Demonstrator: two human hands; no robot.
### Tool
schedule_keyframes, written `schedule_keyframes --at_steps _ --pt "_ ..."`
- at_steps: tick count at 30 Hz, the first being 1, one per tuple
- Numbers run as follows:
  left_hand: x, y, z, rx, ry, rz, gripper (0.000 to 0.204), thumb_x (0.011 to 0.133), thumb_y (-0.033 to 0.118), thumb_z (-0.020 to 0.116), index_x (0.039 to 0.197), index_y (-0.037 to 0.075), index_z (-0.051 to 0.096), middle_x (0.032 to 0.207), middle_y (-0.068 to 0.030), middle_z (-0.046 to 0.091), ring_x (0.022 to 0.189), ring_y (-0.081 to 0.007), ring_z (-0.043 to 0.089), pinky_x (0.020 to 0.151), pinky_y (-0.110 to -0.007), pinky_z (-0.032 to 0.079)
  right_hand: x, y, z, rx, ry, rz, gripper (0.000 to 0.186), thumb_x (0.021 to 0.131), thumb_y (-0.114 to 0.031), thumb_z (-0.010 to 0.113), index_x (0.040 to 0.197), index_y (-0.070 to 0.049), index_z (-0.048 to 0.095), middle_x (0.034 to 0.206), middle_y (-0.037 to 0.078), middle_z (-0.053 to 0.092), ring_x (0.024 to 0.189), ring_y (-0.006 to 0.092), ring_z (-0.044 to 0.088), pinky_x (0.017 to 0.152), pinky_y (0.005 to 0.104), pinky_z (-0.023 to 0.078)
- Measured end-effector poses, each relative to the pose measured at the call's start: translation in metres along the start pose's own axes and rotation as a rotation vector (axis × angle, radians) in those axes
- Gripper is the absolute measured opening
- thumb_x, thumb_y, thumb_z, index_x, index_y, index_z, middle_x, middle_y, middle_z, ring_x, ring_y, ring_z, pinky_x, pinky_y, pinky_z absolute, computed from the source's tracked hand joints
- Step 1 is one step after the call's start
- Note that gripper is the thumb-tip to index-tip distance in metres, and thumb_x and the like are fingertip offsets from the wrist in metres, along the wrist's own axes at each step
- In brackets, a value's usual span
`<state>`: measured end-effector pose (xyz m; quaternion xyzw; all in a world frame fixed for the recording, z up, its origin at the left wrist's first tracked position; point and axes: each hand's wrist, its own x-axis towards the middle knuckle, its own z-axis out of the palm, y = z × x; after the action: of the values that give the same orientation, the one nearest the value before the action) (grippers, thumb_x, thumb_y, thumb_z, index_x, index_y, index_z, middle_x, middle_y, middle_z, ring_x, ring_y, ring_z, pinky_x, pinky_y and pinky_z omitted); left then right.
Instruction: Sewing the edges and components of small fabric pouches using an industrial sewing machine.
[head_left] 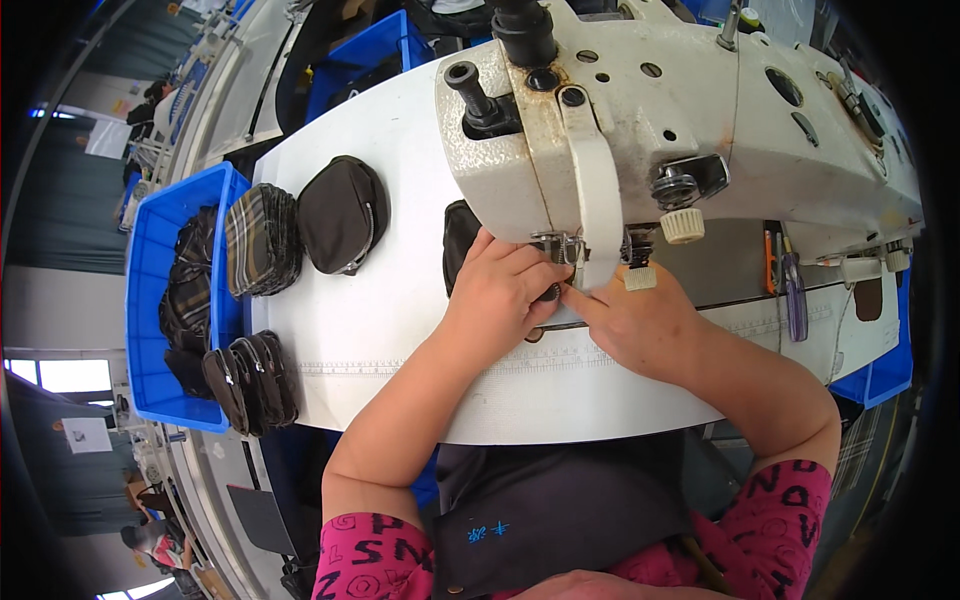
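At the sewing machine's presser foot (556,246), both my hands work at a dark fabric piece (459,240), most of it hidden by the left hand and the machine head. My left hand (505,295) is closed on this piece, its fingers bent beside the foot. From the other side my right hand (640,325) reaches in, a fingertip pressed close to the left fingers by the needle. The machine covers its other fingers, so what they grip is hidden. A thin dark strip or edge runs rightward from beneath the right hand.
The white sewing machine (690,120) overhangs the white table (400,400). On the left are a dark round-cornered pouch (338,215), a plaid stack (262,240), several dark pouches (250,383) and a blue bin (143,300) of pieces. A purple-handled screwdriver (795,300) lies right.
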<state>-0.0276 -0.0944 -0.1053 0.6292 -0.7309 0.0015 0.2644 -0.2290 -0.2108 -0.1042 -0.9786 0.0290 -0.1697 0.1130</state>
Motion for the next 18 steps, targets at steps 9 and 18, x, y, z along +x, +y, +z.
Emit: schedule_keyframes --at_steps 9,18 --pt "0.004 0.001 -0.005 -0.127 -0.022 -0.022 0.033 0.067 0.007 0.08 0.1 0.011 0.079 0.092 -0.0012 0.069 0.101 -0.0255 0.064 0.105 -0.045 0.045 0.001 -0.002 -0.002 0.007 -0.002 -0.007 0.038 0.078 -0.012 0.075 0.114 -0.004 0.067 0.094 0.006 0.067 0.079 0.0267 0.068 0.069 0.0399 0.052" --pt "0.003 0.014 -0.025 -0.018 -0.158 -0.04 0.041 0.071 0.012 0.075 0.111 0.008 0.08 0.118 -0.0035 0.068 0.112 -0.0242 0.059 0.1 -0.042 0.044 0.001 -0.004 -0.001 -0.001 -0.006 0.013 0.036 0.075 -0.01 0.075 0.11 -0.003 0.068 0.093 0.006 0.067 0.08 0.0269 0.068 0.071 0.0403 0.053"
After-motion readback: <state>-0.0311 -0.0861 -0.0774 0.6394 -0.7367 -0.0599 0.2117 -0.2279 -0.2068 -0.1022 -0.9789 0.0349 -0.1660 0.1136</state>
